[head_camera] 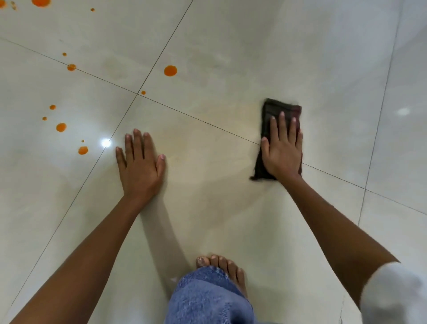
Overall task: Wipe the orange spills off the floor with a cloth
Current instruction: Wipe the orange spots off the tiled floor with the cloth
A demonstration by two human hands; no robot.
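Note:
My right hand (pixel 283 148) presses flat on a dark folded cloth (pixel 269 113) lying on the pale tiled floor (pixel 219 57), over a grout line. My left hand (pixel 139 162) rests flat on the floor, fingers spread, holding nothing. Several orange spills dot the tiles: a round drop (pixel 170 70) ahead of me, a small one (pixel 143 92) near the grout crossing, drops to the left of my left hand (pixel 61 127) (pixel 83 150), and a larger blot (pixel 41 2) at the top left edge. A faint yellowish smear shows between my hands.
My bare foot (pixel 221 268) and a blue-jeaned knee (pixel 208 298) are at the bottom centre. A white sleeve (pixel 392 293) covers my right upper arm. Glossy tiles reflect a ceiling light (pixel 105 143) beside my left hand.

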